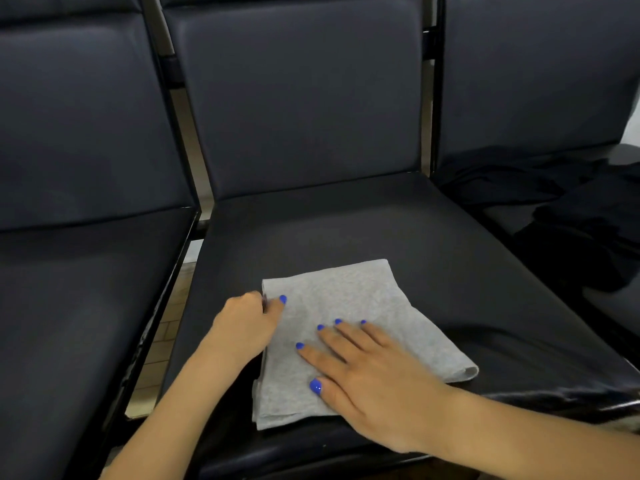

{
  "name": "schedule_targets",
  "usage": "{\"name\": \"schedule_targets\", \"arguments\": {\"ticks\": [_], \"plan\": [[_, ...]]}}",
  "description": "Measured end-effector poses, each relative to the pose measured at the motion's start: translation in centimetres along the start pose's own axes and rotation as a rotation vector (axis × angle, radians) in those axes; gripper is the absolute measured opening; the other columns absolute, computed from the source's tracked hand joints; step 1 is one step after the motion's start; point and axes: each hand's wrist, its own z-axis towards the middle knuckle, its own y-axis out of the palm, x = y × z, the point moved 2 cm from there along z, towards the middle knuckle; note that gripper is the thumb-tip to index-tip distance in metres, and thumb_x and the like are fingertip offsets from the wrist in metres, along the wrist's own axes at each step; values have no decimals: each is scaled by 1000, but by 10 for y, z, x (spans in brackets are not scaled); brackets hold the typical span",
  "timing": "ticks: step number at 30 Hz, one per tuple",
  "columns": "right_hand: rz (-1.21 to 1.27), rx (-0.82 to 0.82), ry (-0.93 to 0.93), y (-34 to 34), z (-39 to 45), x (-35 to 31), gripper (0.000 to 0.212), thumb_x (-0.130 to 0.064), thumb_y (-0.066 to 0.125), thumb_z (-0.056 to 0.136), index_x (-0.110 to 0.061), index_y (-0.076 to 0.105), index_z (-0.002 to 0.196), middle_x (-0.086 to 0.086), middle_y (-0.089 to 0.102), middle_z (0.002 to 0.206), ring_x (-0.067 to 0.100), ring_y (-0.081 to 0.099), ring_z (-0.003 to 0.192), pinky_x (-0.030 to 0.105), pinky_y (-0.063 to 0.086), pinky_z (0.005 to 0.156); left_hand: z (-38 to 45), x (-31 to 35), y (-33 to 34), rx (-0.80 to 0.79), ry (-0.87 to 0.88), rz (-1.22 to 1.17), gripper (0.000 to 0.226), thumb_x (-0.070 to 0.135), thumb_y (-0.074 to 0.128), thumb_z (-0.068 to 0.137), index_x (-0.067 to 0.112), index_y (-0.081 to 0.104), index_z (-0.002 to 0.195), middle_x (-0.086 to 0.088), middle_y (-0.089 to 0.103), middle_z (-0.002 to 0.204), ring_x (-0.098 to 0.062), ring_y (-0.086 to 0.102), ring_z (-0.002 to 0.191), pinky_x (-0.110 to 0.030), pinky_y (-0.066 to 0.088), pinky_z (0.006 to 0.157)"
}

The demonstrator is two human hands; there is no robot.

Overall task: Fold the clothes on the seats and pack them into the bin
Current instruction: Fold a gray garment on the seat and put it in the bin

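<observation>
The middle seat (346, 223) carried a folded grey cloth (349, 306) near its front edge; dark clothes (568, 209) lay heaped on the seat to its right. The right hand (374, 386) pressed flat on the cloth, fingers straight. The left hand (242, 323) pinched its left edge. Pressing the layers square before lifting would probably keep the fold. The cloth looked soft, thin, neatly layered.

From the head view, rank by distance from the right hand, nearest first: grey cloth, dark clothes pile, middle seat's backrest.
1. grey cloth: directly under the right hand, which presses on it.
2. dark clothes pile: next seat, to the right.
3. middle seat's backrest: upright, at the rear.
</observation>
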Motion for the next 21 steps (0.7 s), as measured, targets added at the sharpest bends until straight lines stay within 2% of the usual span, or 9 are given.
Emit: {"name": "schedule_targets", "arguments": {"ticks": [2, 4, 6, 8, 10, 13, 16, 19, 21], "plan": [[7, -9, 16, 2, -2, 0, 60, -44, 5, 101, -31, 56, 131, -1, 65, 123, 19, 63, 112, 39, 54, 90, -2, 3, 4, -72, -41, 24, 41, 53, 55, 88, 15, 50, 72, -2, 57, 75, -19, 56, 71, -29, 39, 59], [38, -21, 7, 0, -3, -1, 66, -47, -1, 99, -27, 49, 137, 4, 60, 131, 24, 57, 121, 45, 47, 97, -4, 6, 5, -97, -40, 102, 41, 57, 59, 83, 19, 47, 73, 2, 56, 77, -17, 56, 72, -29, 39, 59], [65, -44, -44, -5, -1, -3, 74, -51, -8, 92, -25, 34, 147, 9, 43, 147, 30, 39, 136, 51, 30, 110, -5, 7, 3, -85, -41, 89, 37, 52, 65, 81, 20, 45, 79, 3, 57, 81, -16, 57, 77, -29, 40, 62], [106, -79, -63, -7, -2, -4, 79, -55, -8, 82, -27, 20, 151, 5, 24, 157, 27, 18, 145, 48, 11, 117, -7, 7, 3, -59, -51, -27, 34, 41, 70, 82, 18, 45, 85, 2, 58, 81, -14, 56, 74, -29, 41, 60], [164, -108, -52, -12, -2, -4, 77, -58, -4, 83, -30, 18, 151, 0, 19, 158, 21, 10, 146, 43, 3, 117, -11, 5, 3, -31, -66, -164, 33, 30, 71, 83, 16, 44, 94, -3, 60, 81, -14, 55, 70, -25, 40, 57], [258, -141, -33, -18, -6, 7, 52, -51, 24, 100, -34, 26, 148, -4, 22, 158, 15, 10, 146, 37, 3, 117, -17, 10, 7, -51, -82, -296, 48, 21, 70, 84, 18, 38, 119, -8, 65, 77, -18, 59, 72, -26, 40, 58], [322, -149, -23, -19, -12, 21, 47, -46, 39, 97, -37, 37, 143, -8, 29, 155, 11, 15, 145, 35, 7, 118, -22, 18, 15, -100, -46, -350, 78, 16, 73, 81, 13, 26, 143, 0, 59, 73, -24, 59, 87, -30, 39, 70], [444, -134, -7, -25, -21, 31, 42, -32, 48, 94, -33, 50, 135, -6, 43, 147, 12, 27, 141, 33, 15, 116, -31, 30, 19, -102, 81, -339, 82, 10, 70, 83, 13, 20, 148, 4, 56, 67, -20, 57, 80, -27, 39, 66], [564, -124, 41, -31, -31, 38, 38, -17, 50, 93, -26, 58, 130, 2, 53, 138, 20, 39, 133, 34, 26, 112, -38, 40, 19, -119, 127, -412, 78, 9, 66, 87, 19, 20, 149, 2, 60, 75, -16, 58, 81, -27, 45, 69]]}}
